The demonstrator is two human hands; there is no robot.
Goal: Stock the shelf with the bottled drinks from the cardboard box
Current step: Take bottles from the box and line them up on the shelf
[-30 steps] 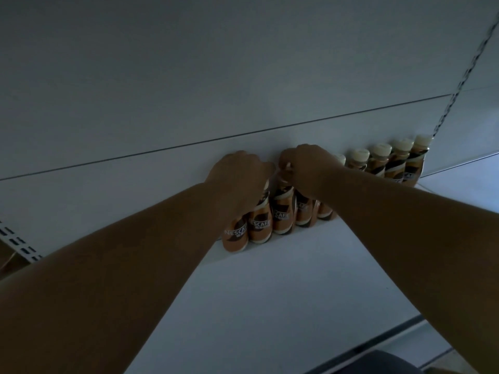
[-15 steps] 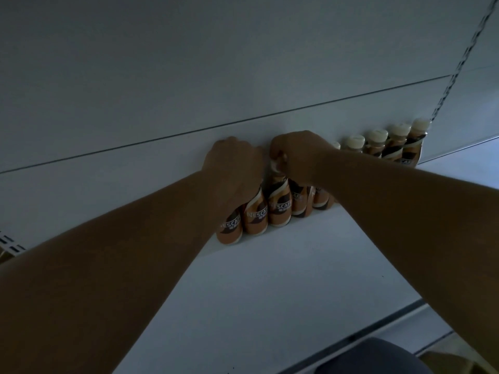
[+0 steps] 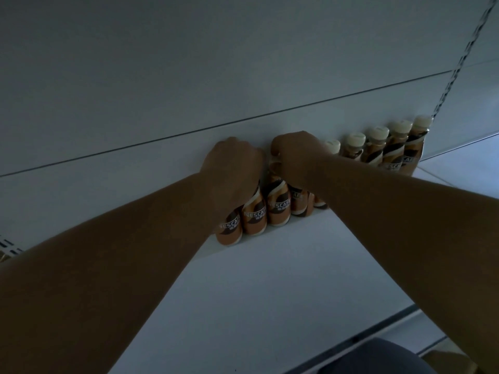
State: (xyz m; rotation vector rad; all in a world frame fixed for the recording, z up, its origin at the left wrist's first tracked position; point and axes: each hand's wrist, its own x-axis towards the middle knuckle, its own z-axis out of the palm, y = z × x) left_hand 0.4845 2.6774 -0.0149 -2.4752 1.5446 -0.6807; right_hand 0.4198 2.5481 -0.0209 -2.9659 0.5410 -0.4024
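Brown-and-orange stock: bottled drinks [image 3: 278, 203] in a single row at the back of the shelf [image 3: 270, 279], against the rear panel [image 3: 189, 76].
Left fingers: curled down over the bottle tops at the left end of the row; the fingertips are hidden behind the knuckles, so which bottle they grip cannot be told.
Left hand [image 3: 233, 168]: back of the hand faces the camera, forearm reaching in from lower left.
Right fingers: curled round the neck of the cream-capped bottle [image 3: 274, 168] just right of the left hand; the cap is mostly covered.
Right hand [image 3: 295, 151]: knuckles up, close beside the left hand, forearm crossing in front of the middle of the row.
Change from half a second ago: both hands keep the same grips and the same places on the row; no bottle has left the line, and only the camera angle has shifted slightly.
Free bottles [image 3: 378, 147]: five cream caps stand clear to the right of the right hand, the last one beside the slotted upright [image 3: 459, 58].
Labels: white lettering on a dark band reads "NESCAF" on the left bottles, the last letter cut off by the curve; "SCAF" shows on a right-end bottle. Smaller print beneath is too blurred to read.
Lighting: dim, colours muted.
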